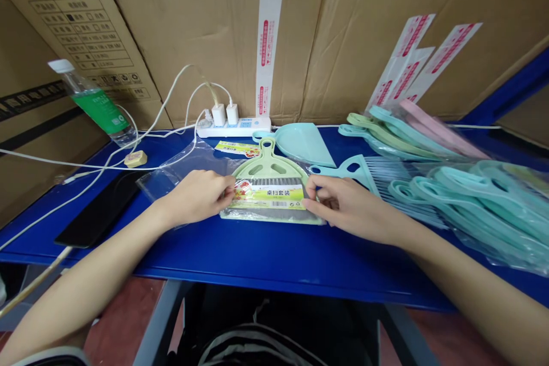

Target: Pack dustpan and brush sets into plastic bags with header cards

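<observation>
A light green dustpan with a grey-bristled brush lies flat in a clear plastic bag, handle away from me. Across its front runs a printed label card. My left hand is closed on the bag's left edge beside the card. On the right edge, my right hand pinches the bag between thumb and fingers. Just behind lies a loose turquoise dustpan, with a turquoise brush to its right and another label card to its left.
Bagged turquoise dustpans and mixed-colour ones are piled at the right. A power strip with white cables stands at the back. On the left are a black phone, a yellowish block and a tilted bottle.
</observation>
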`<state>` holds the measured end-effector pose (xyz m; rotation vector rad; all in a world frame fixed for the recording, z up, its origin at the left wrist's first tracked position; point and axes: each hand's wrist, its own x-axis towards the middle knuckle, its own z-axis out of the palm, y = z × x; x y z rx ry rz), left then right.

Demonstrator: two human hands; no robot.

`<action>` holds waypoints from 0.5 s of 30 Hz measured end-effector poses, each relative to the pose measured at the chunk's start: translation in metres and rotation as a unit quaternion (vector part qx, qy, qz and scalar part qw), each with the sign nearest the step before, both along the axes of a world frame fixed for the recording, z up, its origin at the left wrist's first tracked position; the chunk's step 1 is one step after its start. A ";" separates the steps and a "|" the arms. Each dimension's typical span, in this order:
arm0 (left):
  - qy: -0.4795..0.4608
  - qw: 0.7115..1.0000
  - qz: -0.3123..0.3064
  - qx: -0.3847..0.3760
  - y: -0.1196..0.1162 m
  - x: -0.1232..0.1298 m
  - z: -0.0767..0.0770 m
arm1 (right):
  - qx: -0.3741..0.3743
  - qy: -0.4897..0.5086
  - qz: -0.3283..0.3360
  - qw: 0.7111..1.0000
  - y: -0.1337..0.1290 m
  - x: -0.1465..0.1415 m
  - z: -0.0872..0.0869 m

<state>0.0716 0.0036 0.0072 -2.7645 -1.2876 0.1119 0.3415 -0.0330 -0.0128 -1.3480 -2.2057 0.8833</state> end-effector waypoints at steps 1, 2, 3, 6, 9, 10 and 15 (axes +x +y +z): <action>0.003 1.000 -0.001 0.006 0.000 0.000 0.000 | -0.010 0.022 -0.005 1.000 0.000 -0.001 0.000; 0.006 1.000 0.000 0.011 0.001 0.000 0.000 | -0.021 0.043 -0.010 0.999 0.000 -0.001 0.001; 0.010 1.000 0.002 0.014 0.001 0.000 0.000 | -0.029 0.061 -0.015 0.998 -0.001 -0.002 0.002; 0.024 0.999 0.018 0.016 0.001 0.001 0.001 | -0.020 0.100 -0.032 0.994 -0.002 -0.003 0.003; 0.030 0.999 0.022 0.017 0.000 0.003 0.002 | 0.010 0.121 -0.048 0.991 -0.002 -0.003 0.002; 0.028 0.999 0.020 0.016 -0.001 0.003 0.003 | 0.017 0.129 -0.051 0.990 -0.002 -0.003 0.001; 0.000 1.000 0.009 -0.015 -0.004 0.005 0.003 | 0.006 0.214 -0.069 0.974 0.003 -0.004 -0.007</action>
